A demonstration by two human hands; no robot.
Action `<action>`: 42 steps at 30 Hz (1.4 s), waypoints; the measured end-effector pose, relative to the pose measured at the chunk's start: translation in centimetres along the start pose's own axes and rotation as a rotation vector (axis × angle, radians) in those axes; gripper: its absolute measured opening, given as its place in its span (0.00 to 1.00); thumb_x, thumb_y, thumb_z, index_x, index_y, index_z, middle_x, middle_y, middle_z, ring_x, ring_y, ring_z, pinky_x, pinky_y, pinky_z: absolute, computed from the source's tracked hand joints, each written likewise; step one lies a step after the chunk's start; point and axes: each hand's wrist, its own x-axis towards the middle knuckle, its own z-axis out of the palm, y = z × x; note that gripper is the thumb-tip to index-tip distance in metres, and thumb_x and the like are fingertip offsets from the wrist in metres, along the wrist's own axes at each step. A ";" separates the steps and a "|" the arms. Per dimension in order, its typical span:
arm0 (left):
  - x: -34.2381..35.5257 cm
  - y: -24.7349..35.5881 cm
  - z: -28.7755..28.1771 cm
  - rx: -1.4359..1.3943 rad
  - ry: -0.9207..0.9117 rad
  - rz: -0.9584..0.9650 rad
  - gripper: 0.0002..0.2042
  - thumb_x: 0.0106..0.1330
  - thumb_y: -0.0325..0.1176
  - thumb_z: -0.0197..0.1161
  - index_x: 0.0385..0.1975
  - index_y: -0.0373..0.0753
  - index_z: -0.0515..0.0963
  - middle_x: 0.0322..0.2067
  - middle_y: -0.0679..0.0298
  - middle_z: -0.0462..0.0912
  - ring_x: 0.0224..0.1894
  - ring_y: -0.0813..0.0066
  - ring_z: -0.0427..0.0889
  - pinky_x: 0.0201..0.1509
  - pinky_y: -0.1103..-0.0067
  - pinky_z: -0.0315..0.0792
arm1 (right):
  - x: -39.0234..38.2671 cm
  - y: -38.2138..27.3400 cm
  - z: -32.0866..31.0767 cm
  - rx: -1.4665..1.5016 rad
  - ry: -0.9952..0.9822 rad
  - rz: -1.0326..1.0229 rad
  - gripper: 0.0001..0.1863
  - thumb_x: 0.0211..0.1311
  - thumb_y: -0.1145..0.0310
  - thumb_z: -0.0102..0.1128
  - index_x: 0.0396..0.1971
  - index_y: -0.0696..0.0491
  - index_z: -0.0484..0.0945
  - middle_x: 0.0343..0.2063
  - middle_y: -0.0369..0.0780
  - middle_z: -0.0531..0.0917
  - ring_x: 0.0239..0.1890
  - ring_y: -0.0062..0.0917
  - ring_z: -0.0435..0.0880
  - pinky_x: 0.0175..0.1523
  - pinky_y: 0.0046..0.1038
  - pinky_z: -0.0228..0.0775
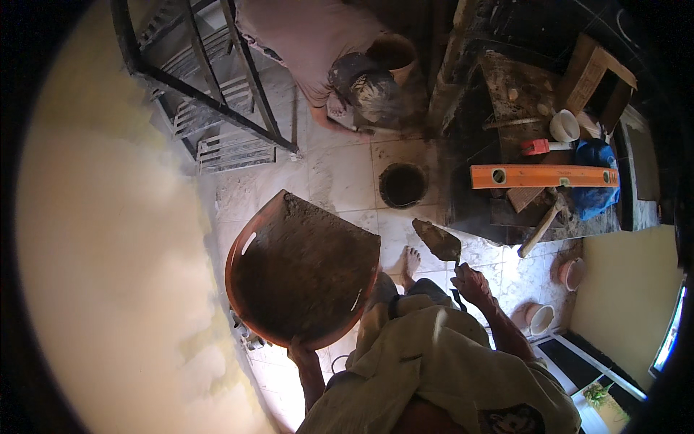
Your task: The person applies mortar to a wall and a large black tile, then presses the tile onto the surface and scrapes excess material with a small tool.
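Observation:
My left hand point(300, 352) grips the near rim of an orange scoop-shaped mortar pan point(237, 295), its fingers partly hidden under the edge. A layer of grey-brown mortar point(307, 271) coats the inside of the pan. The pan has a slot in its left side and a straight far edge. In my right hand point(473, 284) is a pointing trowel point(438, 241), with the fingers closed round its handle. Its blade points forward and left and is smeared with mortar. Beyond the trowel, a dark round opening or vessel point(403, 185) shows at floor level.
A co-worker point(311, 50) crouches ahead, one hand on the tiles. A metal ladder-like frame point(210, 94) stands far left, beside the wall. On the right, a dark counter holds an orange spirit level point(543, 176), a hammer point(542, 228) and a blue bag point(594, 195). Buckets point(540, 319) stand lower right.

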 end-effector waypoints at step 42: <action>-2.3 -1.2 1.6 -0.016 -0.007 0.073 0.12 0.52 0.25 0.59 0.37 0.34 0.80 0.36 0.47 0.81 0.44 0.48 0.80 0.49 0.65 0.73 | -2.8 5.5 1.8 0.073 0.009 0.166 0.16 0.55 0.62 0.59 0.38 0.55 0.69 0.30 0.51 0.81 0.36 0.49 0.81 0.39 0.46 0.72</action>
